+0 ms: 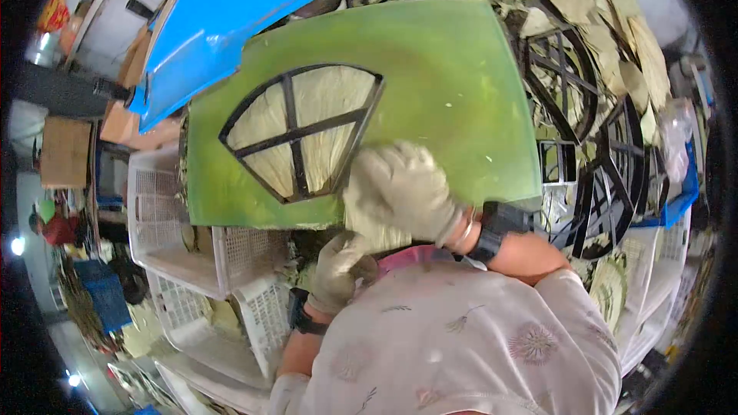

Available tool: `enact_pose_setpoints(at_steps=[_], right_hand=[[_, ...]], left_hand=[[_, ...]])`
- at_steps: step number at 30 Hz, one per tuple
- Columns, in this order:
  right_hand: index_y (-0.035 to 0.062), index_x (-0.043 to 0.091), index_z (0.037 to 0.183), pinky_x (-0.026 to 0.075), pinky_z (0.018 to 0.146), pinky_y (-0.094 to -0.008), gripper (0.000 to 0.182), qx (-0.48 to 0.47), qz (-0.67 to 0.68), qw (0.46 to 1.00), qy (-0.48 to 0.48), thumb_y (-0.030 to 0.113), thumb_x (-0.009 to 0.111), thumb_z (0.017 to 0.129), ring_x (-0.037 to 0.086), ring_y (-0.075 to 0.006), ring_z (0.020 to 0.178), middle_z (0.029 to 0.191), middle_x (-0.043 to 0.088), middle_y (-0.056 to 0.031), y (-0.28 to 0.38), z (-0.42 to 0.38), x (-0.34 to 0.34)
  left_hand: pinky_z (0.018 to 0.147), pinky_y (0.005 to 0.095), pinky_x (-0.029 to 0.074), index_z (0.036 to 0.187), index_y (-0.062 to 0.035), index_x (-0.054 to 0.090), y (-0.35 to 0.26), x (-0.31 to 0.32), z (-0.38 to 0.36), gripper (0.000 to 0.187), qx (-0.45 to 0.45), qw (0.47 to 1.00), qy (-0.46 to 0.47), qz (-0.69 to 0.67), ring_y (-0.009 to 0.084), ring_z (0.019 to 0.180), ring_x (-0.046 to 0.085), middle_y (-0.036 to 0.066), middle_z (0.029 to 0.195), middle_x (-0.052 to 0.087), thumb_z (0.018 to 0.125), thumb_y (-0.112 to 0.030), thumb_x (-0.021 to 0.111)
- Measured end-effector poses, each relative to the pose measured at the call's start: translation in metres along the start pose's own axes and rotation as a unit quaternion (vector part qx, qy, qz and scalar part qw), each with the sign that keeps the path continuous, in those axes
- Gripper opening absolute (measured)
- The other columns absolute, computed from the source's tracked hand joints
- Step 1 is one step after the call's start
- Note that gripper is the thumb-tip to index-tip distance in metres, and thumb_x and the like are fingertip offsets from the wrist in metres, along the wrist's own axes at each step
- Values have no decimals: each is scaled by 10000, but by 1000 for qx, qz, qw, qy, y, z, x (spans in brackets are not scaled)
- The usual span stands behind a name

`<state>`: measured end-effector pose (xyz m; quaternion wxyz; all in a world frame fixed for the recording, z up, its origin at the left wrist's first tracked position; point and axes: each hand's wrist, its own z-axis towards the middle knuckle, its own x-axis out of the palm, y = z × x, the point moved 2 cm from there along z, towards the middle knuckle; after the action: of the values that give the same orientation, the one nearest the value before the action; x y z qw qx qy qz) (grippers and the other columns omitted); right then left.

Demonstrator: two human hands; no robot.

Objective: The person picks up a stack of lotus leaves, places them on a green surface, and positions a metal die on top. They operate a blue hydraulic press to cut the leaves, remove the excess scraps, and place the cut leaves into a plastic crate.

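Observation:
A black fan-shaped frame (294,134) with crossing bars lies on the green board (453,100), pale leaf-like sheets showing in its openings. Beside its lower right edge is my gloved right hand (403,188), fingers curled over a pale sheet (373,229) at the board's front edge. My gloved left hand (338,269) is lower, off the board's front edge, near the same sheet with its fingers bent together. Whether it grips anything is hidden.
White plastic baskets (223,261) stand below the board on the left. A blue sheet (207,31) covers the upper left. More black frames (607,177) and loose pale sheets (607,23) are piled at the right.

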<state>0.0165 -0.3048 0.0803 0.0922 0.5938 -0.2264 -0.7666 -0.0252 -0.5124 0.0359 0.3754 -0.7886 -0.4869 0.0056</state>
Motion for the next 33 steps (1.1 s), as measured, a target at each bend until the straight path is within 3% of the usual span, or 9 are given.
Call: enact_pose_setpoints(at_steps=[3,9,12,14,18,21,25,31,33], right_hand=[[48,574,1317,467,998,-472,604,-68,64,995,29,386,720,838,600,-386,1098,1186,635,-176,23,-16,4],[16,610,1313,499,994,-448,502,-1,172,981,-95,217,738,871,619,-356,1170,1249,653,-192,-8,-13,-49],[-19,598,1337,485,1032,-397,456,125,240,946,-180,122,687,912,615,-280,1190,1282,654,-170,-42,-32,-56],[-40,585,1342,479,1042,-376,432,196,229,927,-221,101,662,942,609,-252,1195,1305,649,-156,-46,-42,-61],[-43,572,1366,470,1039,-345,391,258,270,880,-294,96,613,1002,605,-226,1191,1304,645,-134,-32,-57,-40],[-47,566,1373,472,1035,-333,385,268,270,874,-302,86,602,1013,601,-209,1192,1309,641,-124,4,-40,-23],[-50,581,1338,489,998,-337,391,244,194,918,-246,39,618,960,618,-208,1136,1286,643,-125,53,-10,-7],[12,649,1213,488,1011,-446,400,137,15,972,-192,109,748,838,602,-403,1168,1245,639,-203,78,47,-7],[56,659,1209,487,1008,-460,395,103,-24,977,-187,135,756,834,589,-403,1173,1239,637,-181,71,72,-9]], left_hand=[[799,291,533,1185,11,693,-2,4,-3,257,199,966,34,164,128,916,655,70,1070,706,963,-111,649],[704,285,550,1176,28,686,-73,-63,-42,283,209,967,-34,140,128,921,650,98,1071,717,894,11,685],[645,314,549,1014,-7,687,-159,-143,-90,178,610,758,-230,27,204,794,673,80,887,686,855,22,612],[732,420,555,1099,6,694,-200,-235,-138,310,620,473,-547,305,329,882,675,171,954,694,794,-45,716],[838,466,538,1138,19,706,-333,-270,-170,424,741,314,-561,194,418,911,653,200,983,710,774,-170,814],[767,378,549,1123,42,683,-458,-326,-128,252,773,605,-191,-3,252,875,668,84,910,693,959,-148,706],[668,351,501,1053,-65,685,-524,-403,-29,189,563,769,-293,-79,182,792,595,23,907,638,915,-181,743],[786,308,536,1146,1,680,-438,-361,27,214,640,728,-244,-36,164,910,650,49,1019,681,971,-119,653],[843,346,531,1127,1,680,-375,-285,9,204,681,615,-242,315,211,962,658,96,1062,686,974,-128,641]])
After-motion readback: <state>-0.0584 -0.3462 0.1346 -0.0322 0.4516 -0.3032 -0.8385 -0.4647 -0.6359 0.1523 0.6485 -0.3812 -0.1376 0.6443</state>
